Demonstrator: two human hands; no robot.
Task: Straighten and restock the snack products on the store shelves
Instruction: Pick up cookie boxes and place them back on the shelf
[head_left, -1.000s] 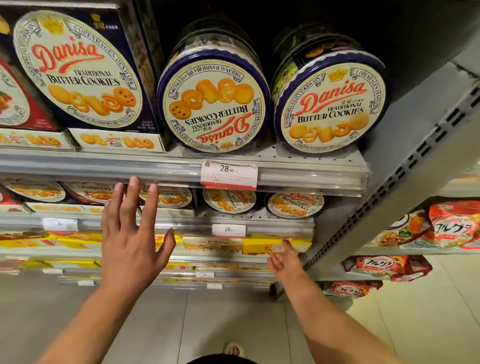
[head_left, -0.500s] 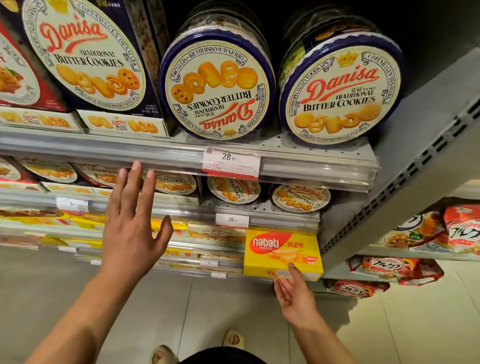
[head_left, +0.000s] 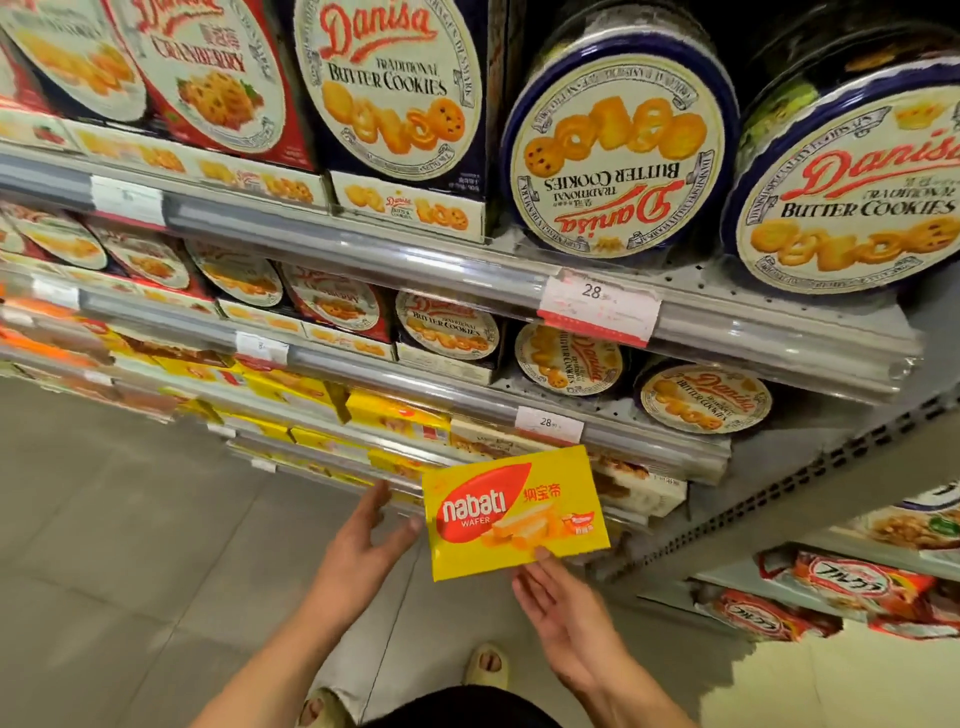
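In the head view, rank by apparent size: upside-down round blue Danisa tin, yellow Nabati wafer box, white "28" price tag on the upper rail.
1. Upside-down round blue Danisa tin
2. Yellow Nabati wafer box, though nearer the camera
3. White "28" price tag

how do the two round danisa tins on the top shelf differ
The left tin sits rotated, its Danisa label upside down; the right tin shows its label the right way up, slightly tilted. The left tin is fully in frame; the right tin runs off the edge. Both are blue-rimmed butter cookie tins standing on edge, lids facing out.
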